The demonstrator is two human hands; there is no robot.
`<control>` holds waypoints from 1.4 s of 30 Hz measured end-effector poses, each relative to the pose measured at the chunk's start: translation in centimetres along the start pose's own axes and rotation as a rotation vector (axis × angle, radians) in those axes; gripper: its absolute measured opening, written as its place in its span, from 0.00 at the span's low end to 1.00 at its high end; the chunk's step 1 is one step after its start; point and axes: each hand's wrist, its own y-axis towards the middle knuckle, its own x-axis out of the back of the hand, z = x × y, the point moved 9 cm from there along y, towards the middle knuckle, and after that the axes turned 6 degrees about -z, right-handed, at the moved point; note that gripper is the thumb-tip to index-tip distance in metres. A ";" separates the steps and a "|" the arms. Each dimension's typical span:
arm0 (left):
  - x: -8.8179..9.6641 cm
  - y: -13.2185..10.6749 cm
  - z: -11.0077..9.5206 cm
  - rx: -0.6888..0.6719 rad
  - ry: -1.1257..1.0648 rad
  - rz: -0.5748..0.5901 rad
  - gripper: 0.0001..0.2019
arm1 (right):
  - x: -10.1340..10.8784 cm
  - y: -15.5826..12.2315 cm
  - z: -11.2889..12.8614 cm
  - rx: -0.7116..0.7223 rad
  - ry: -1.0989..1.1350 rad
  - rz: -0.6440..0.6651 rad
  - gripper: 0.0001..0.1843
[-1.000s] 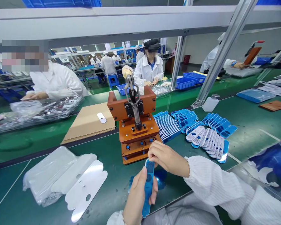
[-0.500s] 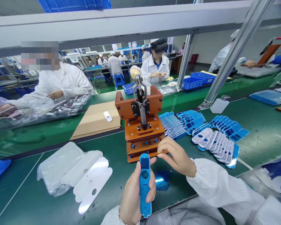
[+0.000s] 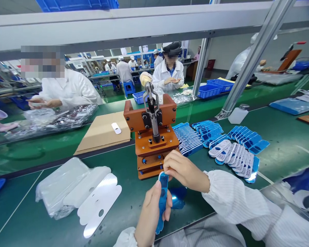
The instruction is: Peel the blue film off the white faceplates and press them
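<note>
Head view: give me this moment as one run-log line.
left hand: grips blue part | right hand: pinches its top end | orange press: just behind hands

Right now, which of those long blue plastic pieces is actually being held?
The long blue plastic piece upright in the left hand, the right hand at its top. The other blue pieces lie fanned in rows on the green table.

Blue strip [image 3: 161,202], orange-brown press [image 3: 152,137], green bench [image 3: 134,199].
</note>
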 end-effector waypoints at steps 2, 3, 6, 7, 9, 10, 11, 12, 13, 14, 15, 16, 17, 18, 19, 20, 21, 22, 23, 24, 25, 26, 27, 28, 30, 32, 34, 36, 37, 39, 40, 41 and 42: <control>-0.2 -0.1 0.4 0.046 -0.086 0.027 0.32 | 0.1 -0.2 0.5 0.079 -0.054 -0.034 0.09; -0.5 -0.2 0.7 0.080 -0.154 0.055 0.32 | 0.2 -0.3 0.8 0.119 -0.083 -0.058 0.09; -1.9 -0.4 1.5 0.198 -0.381 0.202 0.31 | 0.4 -0.6 1.4 0.213 -0.152 -0.121 0.08; -2.3 -0.5 1.6 0.228 -0.446 0.254 0.31 | 0.4 -0.7 1.6 0.235 -0.160 -0.133 0.08; -2.8 -0.6 1.6 0.269 -0.548 0.332 0.31 | 0.4 -0.9 1.8 0.260 -0.161 -0.151 0.08; -2.8 -0.6 1.5 0.279 -0.585 0.347 0.31 | 0.4 -1.0 1.8 0.265 -0.158 -0.160 0.07; -2.7 -0.5 1.5 0.283 -0.612 0.343 0.31 | 0.3 -1.2 1.9 0.270 -0.156 -0.170 0.07; -2.5 -0.3 1.4 0.280 -0.634 0.326 0.30 | 0.2 -1.3 2.1 0.273 -0.156 -0.177 0.07; -2.1 -0.2 1.3 0.267 -0.656 0.295 0.29 | 0.1 -1.5 2.3 0.272 -0.156 -0.182 0.06; -1.6 0.1 1.1 0.246 -0.678 0.255 0.28 | -0.1 -1.7 2.4 0.265 -0.153 -0.183 0.06; -1.0 0.3 0.9 0.225 -0.700 0.208 0.26 | -0.2 -1.9 2.6 0.249 -0.147 -0.181 0.06; -0.4 0.4 0.8 0.209 -0.723 0.155 0.23 | -0.4 -2.1 2.7 0.224 -0.136 -0.175 0.06; 0.2 0.6 0.8 0.197 -0.753 0.101 0.21 | -0.5 -2.2 2.7 0.188 -0.119 -0.163 0.07; 0.7 0.7 0.7 0.184 -0.789 0.047 0.18 | -0.7 -2.4 2.7 0.149 -0.099 -0.154 0.07; 1.3 0.8 0.6 0.165 -0.829 -0.001 0.17 | -0.9 -2.6 2.7 0.113 -0.078 -0.145 0.08; 1.8 0.9 0.4 0.134 -0.868 -0.040 0.16 | -1.2 -2.8 2.8 0.081 -0.054 -0.134 0.08; 2.2 0.9 0.1 0.089 -0.903 -0.067 0.16 | -1.5 -3.1 2.9 0.056 -0.030 -0.126 0.08; 2.6 1.0 -0.2 0.035 -0.928 -0.084 0.16 | -1.8 -3.3 3.1 0.039 -0.006 -0.121 0.08; 3.0 1.1 -0.5 -0.013 -0.941 -0.097 0.16 | -2.1 -3.6 3.3 0.027 0.018 -0.119 0.09; 3.4 1.1 -0.8 -0.056 -0.946 -0.112 0.15 | -2.4 -3.9 3.6 0.016 0.043 -0.116 0.09; 4.0 1.2 -1.1 -0.091 -0.948 -0.130 0.15 | -2.6 -4.3 3.9 0.004 0.066 -0.116 0.09; 4.8 1.2 -1.3 -0.120 -0.951 -0.156 0.15 | -2.7 -4.7 4.2 -0.012 0.090 -0.119 0.09; 5.9 1.2 -1.4 -0.146 -0.956 -0.192 0.14 | -2.6 -5.2 4.5 -0.030 0.114 -0.129 0.09; 7.4 1.2 -1.6 -0.174 -0.962 -0.242 0.14 | -2.3 -5.8 4.6 -0.061 0.140 -0.147 0.09; 11.1 0.8 -2.1 -0.266 -0.974 -0.386 0.16 | -1.3 -7.2 3.8 -0.186 0.190 -0.218 0.09; 14.9 -0.1 -2.8 -0.407 -0.988 -0.534 0.17 | -0.4 -9.3 1.4 -0.416 0.202 -0.298 0.08; 17.0 -1.0 -3.5 -0.543 -0.965 -0.615 0.17 | -0.5 -12.0 -1.8 -0.683 0.153 -0.293 0.08; 16.9 -1.6 -4.1 -0.604 -0.884 -0.616 0.22 | -1.3 -14.1 -4.3 -0.856 0.061 -0.204 0.09; 16.2 -1.7 -4.3 -0.607 -0.821 -0.598 0.25 | -1.5 -14.7 -5.1 -0.894 0.007 -0.169 0.08; 13.9 -1.9 -4.4 -0.586 -0.675 -0.536 0.27 | -1.1 -14.8 -5.7 -0.889 -0.079 -0.181 0.07; 12.5 -1.8 -4.4 -0.562 -0.600 -0.482 0.25 | -0.8 -14.3 -5.4 -0.853 -0.088 -0.206 0.10; 11.0 -1.7 -4.4 -0.537 -0.523 -0.416 0.22 | -0.6 -13.5 -4.8 -0.803 -0.060 -0.215 0.15; 9.5 -1.6 -4.3 -0.514 -0.448 -0.341 0.19 | -0.6 -12.6 -4.1 -0.747 0.000 -0.204 0.22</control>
